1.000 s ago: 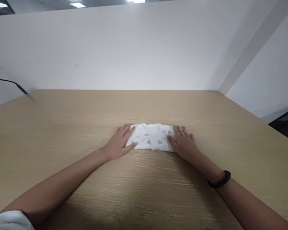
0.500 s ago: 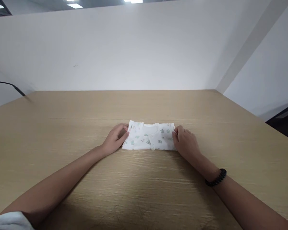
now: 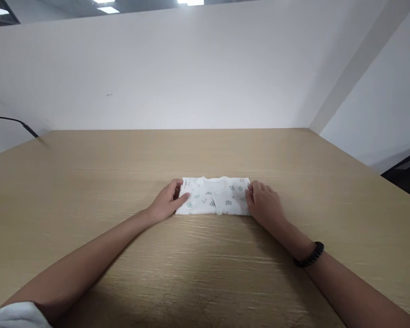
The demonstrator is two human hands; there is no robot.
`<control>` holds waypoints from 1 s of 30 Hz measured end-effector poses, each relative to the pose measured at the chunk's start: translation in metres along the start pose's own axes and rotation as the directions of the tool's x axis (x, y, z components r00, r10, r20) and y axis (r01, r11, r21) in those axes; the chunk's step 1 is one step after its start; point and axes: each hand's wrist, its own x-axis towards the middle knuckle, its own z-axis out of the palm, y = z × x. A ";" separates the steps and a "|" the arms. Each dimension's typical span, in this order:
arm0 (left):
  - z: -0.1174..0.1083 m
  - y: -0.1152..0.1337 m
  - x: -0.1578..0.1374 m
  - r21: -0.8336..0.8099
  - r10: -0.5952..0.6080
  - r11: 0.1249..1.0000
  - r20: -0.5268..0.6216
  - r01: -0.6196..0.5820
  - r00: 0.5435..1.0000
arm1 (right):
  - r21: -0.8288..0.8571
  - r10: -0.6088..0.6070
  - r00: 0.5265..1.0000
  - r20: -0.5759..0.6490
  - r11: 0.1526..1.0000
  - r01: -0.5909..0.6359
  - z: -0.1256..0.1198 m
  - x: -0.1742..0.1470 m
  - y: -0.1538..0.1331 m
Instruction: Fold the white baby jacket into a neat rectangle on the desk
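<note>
1. Folded white printed garment (image 3: 213, 197), flat on the desk (image 3: 205, 264) between left hand (image 3: 163, 203) and right hand (image 3: 267, 204).
2. Pinched at the edge by the right; touched by the left, grip unclear.
3. Could skew or unfold if tugged unevenly.
4. Could bunch if pushed inward.

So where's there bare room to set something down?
The table is bare behind the folded garment, up to the white wall, and in front of it, between the left forearm and right forearm. Room also lies outside both forearms. It's crowded at the garment's ends, where the left hand and right hand touch it.
</note>
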 end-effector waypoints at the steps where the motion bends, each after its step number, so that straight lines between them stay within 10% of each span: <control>1: 0.001 0.000 0.000 0.031 0.006 1.000 0.005 -0.006 1.000 | 0.003 -0.002 1.000 -0.001 1.000 0.002 0.000 0.000 0.000; 9: 0.002 -0.007 0.001 0.271 0.238 0.944 -0.157 -0.190 0.959 | 0.012 -0.005 1.000 -0.003 1.000 0.005 0.001 0.000 0.000; 21: 0.005 -0.008 0.010 0.089 0.007 0.996 -0.108 0.003 0.994 | -0.017 0.099 0.994 0.048 0.995 -0.098 0.001 0.000 0.000; 26: 0.007 0.007 -0.006 0.360 0.215 0.925 -0.225 -0.124 0.950 | 0.041 0.056 0.990 -0.129 0.998 -0.051 -0.003 -0.003 -0.003; 30: 0.017 0.036 -0.030 0.551 0.378 0.732 0.162 -0.401 0.912 | 0.075 -0.197 0.945 -0.261 0.972 0.223 -0.008 -0.013 -0.019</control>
